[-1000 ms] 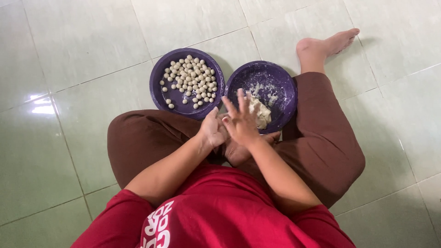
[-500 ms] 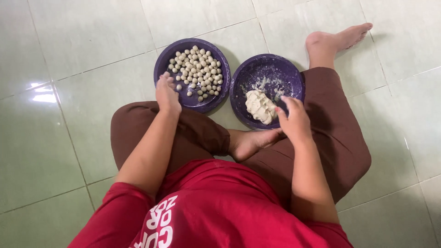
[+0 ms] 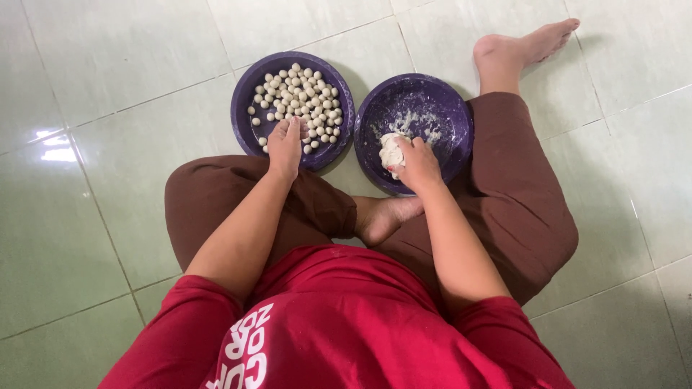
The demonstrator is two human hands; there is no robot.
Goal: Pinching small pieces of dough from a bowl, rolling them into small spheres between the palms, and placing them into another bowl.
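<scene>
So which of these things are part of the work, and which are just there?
In use: left hand in the bowl of small dough balls; right hand gripping the dough lump in the floury bowl.
Just there: tiled floor.

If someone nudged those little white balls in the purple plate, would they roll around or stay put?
The small white balls look round and lie loose, so they would probably roll, though the purple plate has a raised rim that should keep them in. They seem made from the soft dough lump, so a firm push from the left hand might dent them.
</scene>
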